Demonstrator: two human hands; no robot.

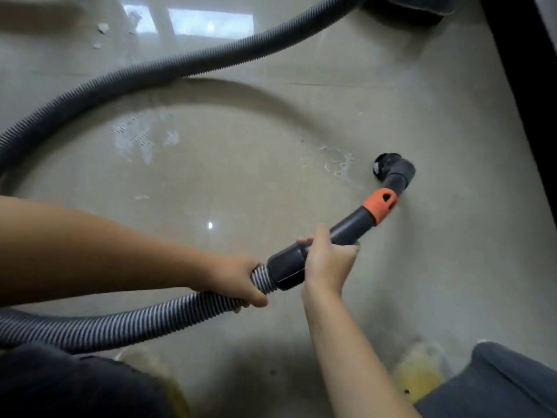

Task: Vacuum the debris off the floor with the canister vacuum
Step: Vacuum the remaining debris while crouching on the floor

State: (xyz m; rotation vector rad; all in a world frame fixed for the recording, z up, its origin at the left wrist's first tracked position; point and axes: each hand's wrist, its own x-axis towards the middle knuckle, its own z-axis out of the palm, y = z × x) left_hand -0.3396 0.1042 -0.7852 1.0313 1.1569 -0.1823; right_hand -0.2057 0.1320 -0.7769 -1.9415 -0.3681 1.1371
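Debris (334, 164) lies at nozzle's (388, 168) nine o'clock; both hands' fingers grip wand (346, 229) and hose (168, 309) (mid-sweep); sweep left next.

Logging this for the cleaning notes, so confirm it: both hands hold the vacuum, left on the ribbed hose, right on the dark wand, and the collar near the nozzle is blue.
Wrong on one point: the head view shows the collar near the nozzle is orange, not blue. The left hand does grip the ribbed hose, and the right hand the dark wand.
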